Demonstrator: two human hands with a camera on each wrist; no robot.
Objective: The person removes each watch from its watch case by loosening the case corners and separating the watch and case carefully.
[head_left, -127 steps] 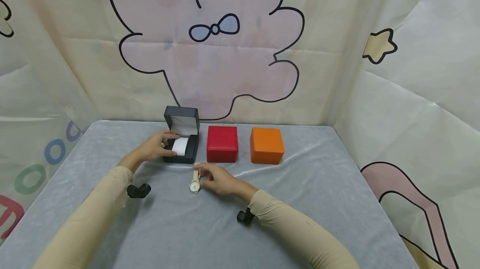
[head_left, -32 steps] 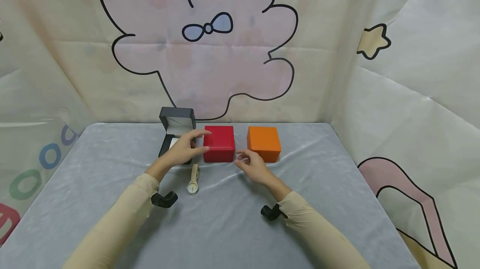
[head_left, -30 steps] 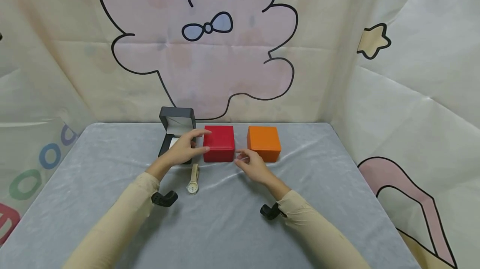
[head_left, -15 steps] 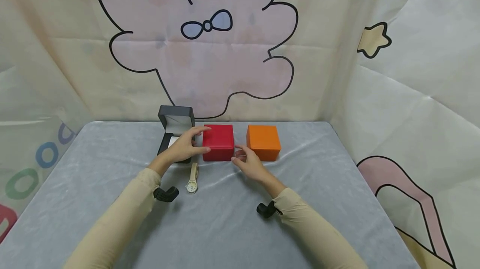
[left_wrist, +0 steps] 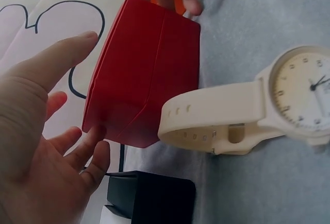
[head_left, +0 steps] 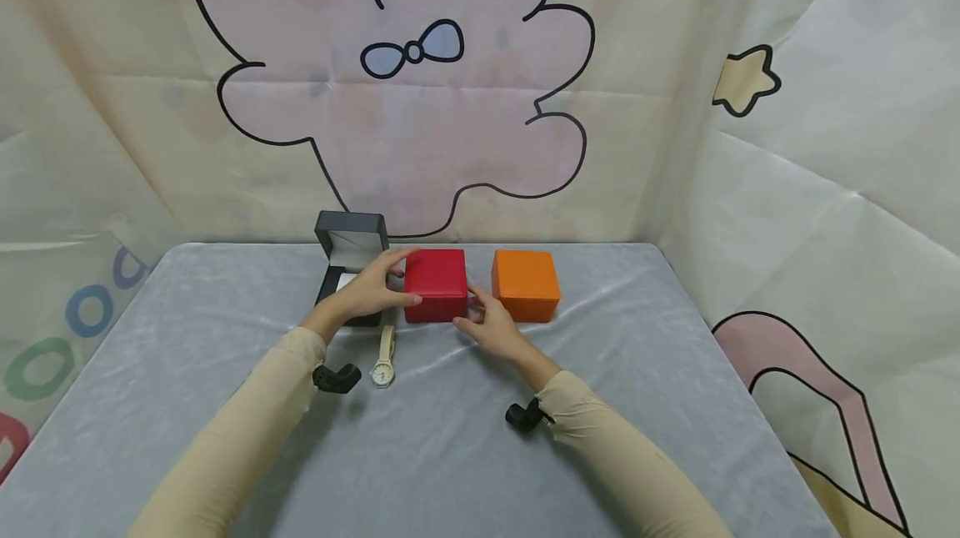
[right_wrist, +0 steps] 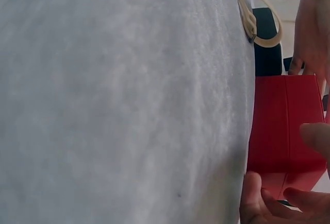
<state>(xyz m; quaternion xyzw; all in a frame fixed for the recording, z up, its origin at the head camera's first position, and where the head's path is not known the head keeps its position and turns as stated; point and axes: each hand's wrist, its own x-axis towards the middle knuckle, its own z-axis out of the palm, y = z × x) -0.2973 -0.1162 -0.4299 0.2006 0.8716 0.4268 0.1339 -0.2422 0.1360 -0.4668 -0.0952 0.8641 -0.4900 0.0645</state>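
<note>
A closed red box (head_left: 435, 281) sits at the back of the table between my hands. My left hand (head_left: 369, 288) is at its left side, fingers loosely spread; in the left wrist view some fingertips (left_wrist: 95, 136) meet the box's side while the thumb stands off it. At the right side, my right hand (head_left: 493, 328) has its fingers against or very near the box, the thumb near its front lower corner. A cream wristwatch (head_left: 383, 369) lies in front, its strap looped. Behind my left hand stands an open black watch box (head_left: 355, 239), its white cushion partly covered.
An orange box (head_left: 527, 284) stands right of the red one, just beyond my right hand. Grey cloth (head_left: 450, 455) covers the table. A printed fabric backdrop (head_left: 465, 138) rises behind the table's far edge.
Earlier my right hand was at the watch and my left at the black box's cushion; both moved to the red box. Lately my right hand has come further left, closer to it.
</note>
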